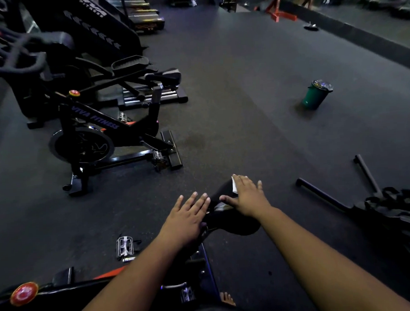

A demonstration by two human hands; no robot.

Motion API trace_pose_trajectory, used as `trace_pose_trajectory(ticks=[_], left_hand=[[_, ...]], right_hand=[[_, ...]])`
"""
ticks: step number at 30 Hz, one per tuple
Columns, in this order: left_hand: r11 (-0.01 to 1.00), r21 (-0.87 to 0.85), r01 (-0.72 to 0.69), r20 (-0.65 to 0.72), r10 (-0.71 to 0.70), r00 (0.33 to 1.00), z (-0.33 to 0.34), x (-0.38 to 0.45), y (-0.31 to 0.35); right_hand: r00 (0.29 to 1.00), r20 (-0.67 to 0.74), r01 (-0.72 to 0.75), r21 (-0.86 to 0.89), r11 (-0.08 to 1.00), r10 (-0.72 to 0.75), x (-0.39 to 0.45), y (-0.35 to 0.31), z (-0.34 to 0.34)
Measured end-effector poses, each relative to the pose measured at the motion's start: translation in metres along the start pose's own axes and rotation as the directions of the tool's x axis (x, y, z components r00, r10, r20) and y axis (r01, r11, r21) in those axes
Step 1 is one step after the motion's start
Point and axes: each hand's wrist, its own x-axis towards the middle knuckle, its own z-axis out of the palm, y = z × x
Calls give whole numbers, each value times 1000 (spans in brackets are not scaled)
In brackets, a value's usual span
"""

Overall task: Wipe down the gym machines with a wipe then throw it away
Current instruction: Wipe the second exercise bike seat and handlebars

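The right hand [246, 197] pressed a thin white wipe [234, 185] flat-fingered onto the smooth black padded saddle [234, 220]; the left hand [186, 220], its grip wide, rested beside it.

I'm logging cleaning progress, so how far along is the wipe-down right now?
Nothing here shows a finished machine. In hand: the right hand presses the white wipe flat on the bike saddle, while the left hand rests open beside it. Left: the other bike, the machines behind it, then dropping the wipe in the green bin.
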Motion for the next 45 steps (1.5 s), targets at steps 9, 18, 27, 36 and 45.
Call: trace_pose_trajectory(ticks=[9,18,27,36,45], left_hand=[[998,60,1,-1,-1,1000,4,3,-2],[999,44,4,72,-7,997,2,5,-1],[999,37,-37,-59,39,997,7,-3,-10],[989,-20,145,-123,-147,982,13,-42,-45],[987,-53,152,19,-151,988,0,-33,-17]], right_hand=[[998,-2,66,151,986,-67,-59,25,23],[979,43,204,-174,963,-200,-51,0,20],[994,45,105,-165,981,-99,-10,-13,0],[915,48,401,-219,890,-401,-47,-99,52],[909,-17,368,-437,821,-416,-82,-3,57]])
